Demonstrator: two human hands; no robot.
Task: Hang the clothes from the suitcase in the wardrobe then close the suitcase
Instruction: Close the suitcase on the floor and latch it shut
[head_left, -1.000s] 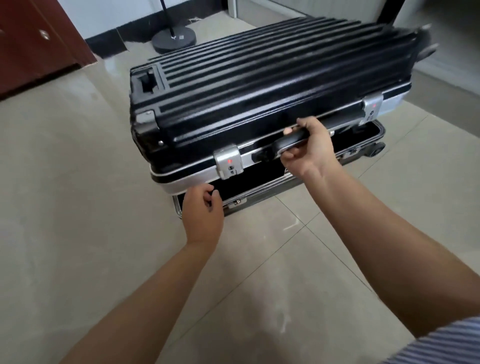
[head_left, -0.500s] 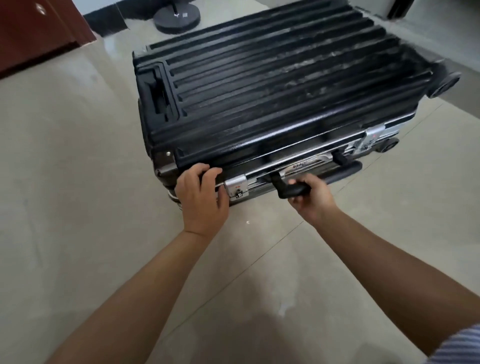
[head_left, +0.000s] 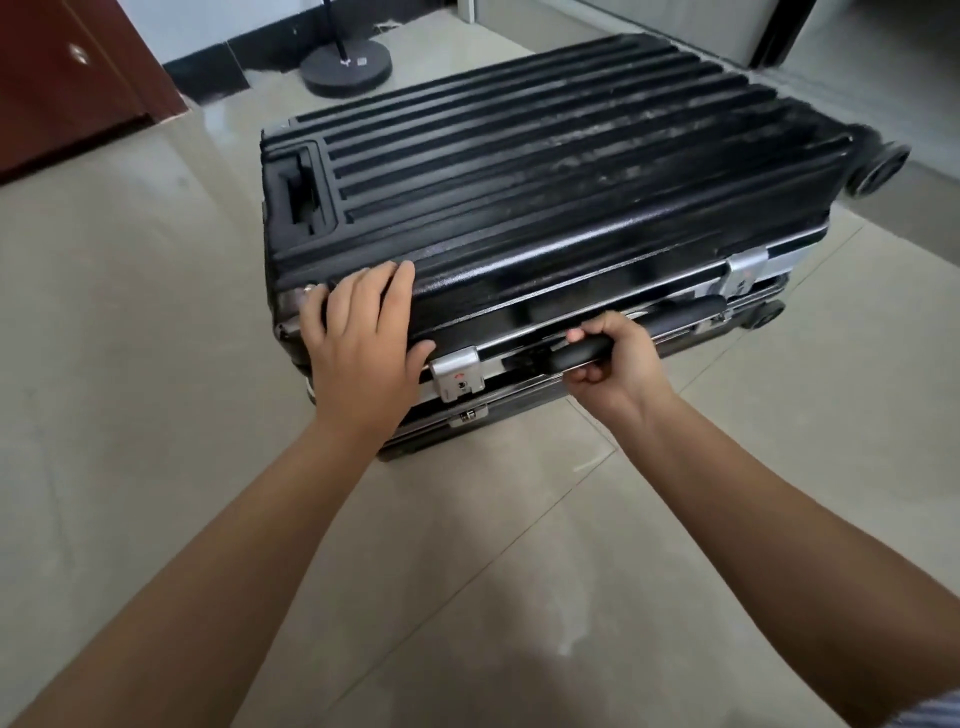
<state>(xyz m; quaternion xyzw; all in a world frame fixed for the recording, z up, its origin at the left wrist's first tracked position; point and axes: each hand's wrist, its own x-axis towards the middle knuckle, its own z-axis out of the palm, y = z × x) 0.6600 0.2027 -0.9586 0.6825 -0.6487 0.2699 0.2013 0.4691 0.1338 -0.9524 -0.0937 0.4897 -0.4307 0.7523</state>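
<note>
A black ribbed hard-shell suitcase lies flat on the tiled floor with its lid down on the lower half. My left hand rests flat, fingers spread, on the lid's near left corner, beside a silver latch. My right hand is wrapped around the black side handle on the near face. A second silver latch sits further right along the seam. No clothes and no wardrobe interior are in view.
A round black stand base with a thin pole stands behind the suitcase. A dark red wooden door is at the far left. Suitcase wheels stick out at the right. Bare beige tiles surround me.
The lid came down from half raised to resting on the lower half. My left hand moved from under the lid's edge up onto its top corner. My right hand stayed on the handle.
</note>
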